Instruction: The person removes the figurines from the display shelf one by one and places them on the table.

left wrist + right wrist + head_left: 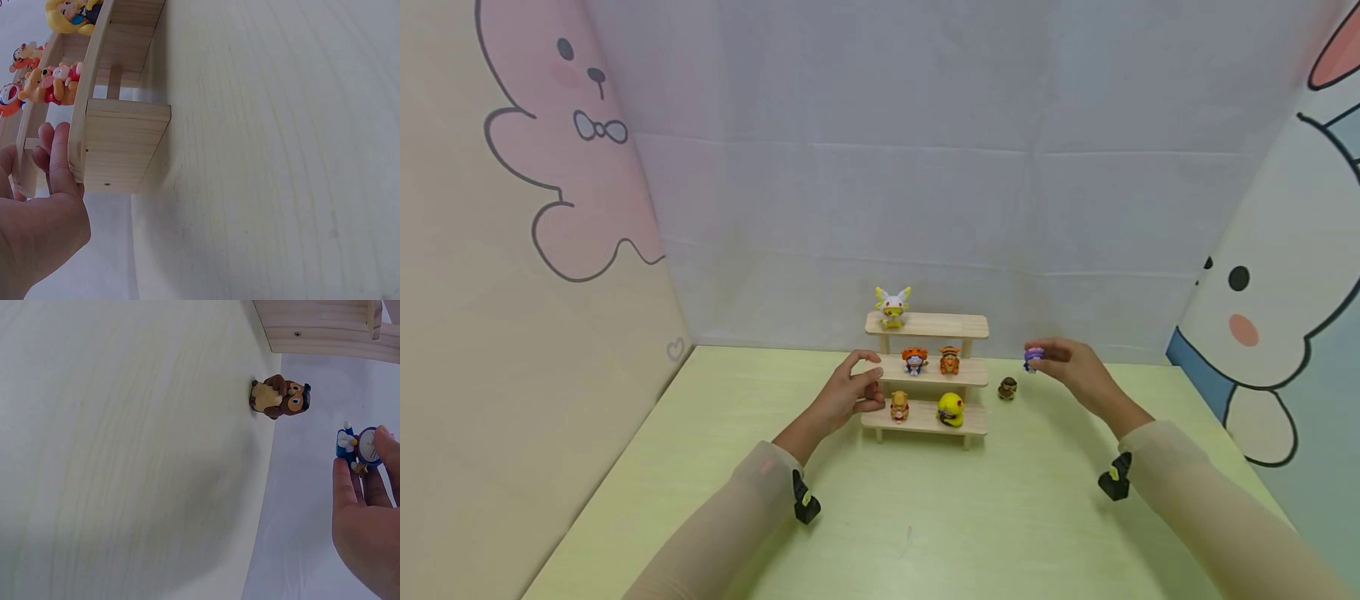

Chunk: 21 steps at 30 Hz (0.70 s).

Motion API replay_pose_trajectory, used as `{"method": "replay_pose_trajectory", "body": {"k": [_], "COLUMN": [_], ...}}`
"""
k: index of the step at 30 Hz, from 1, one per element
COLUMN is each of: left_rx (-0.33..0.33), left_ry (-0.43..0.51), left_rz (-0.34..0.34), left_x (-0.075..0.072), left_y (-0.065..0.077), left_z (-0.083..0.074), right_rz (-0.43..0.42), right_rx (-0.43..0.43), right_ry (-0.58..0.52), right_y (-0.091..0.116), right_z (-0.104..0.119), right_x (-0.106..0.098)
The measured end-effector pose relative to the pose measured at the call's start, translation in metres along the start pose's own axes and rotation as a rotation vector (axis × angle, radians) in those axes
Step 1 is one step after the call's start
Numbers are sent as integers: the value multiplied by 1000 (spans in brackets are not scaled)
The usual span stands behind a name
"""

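Observation:
My left hand (844,390) is at the left end of a three-tier wooden display shelf (932,371), its curled fingers holding the ends of the middle and lower tiers. In the left wrist view, fingers (60,159) lie against the lower tier's edge. To the right of the shelf, above the table, my right hand (1078,375) pinches a small blue-and-white cat figurine (359,447) with a purple top by thumb and fingertips. A brown owl figurine (278,397) stands on the table between that hand and the shelf.
A white figurine with yellow ears (892,308) stands on the top tier. The middle tier bears an orange-hatted figurine (914,361) and a tiger figurine (950,361). Below are a bear figurine (899,406) and a yellow-haired figurine (951,409). A pale curtain (850,183) hangs behind.

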<state>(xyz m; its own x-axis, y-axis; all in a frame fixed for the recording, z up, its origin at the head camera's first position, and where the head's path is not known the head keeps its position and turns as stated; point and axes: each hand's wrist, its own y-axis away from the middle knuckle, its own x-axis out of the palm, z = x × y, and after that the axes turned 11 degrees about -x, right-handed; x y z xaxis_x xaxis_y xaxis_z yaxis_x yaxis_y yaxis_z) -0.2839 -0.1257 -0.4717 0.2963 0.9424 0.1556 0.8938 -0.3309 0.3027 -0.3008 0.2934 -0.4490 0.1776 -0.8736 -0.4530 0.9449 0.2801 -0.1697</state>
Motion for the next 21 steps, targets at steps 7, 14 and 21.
{"method": "replay_pose_trajectory", "body": {"k": [7,14,21], "left_rx": [-4,-4,-10], "left_ry": [-7,-10,-9], "left_rz": [-5,-2,-3], "left_x": [0,-1,-1], "left_y": [1,1,2], "left_z": [0,-1,-1], "right_rz": [20,42,44], "right_rx": [16,10,9], "right_ry": [-26,-21,-31], "right_y": [3,7,9], "right_z": [-12,-24,-30], "right_x": [1,5,8]}}
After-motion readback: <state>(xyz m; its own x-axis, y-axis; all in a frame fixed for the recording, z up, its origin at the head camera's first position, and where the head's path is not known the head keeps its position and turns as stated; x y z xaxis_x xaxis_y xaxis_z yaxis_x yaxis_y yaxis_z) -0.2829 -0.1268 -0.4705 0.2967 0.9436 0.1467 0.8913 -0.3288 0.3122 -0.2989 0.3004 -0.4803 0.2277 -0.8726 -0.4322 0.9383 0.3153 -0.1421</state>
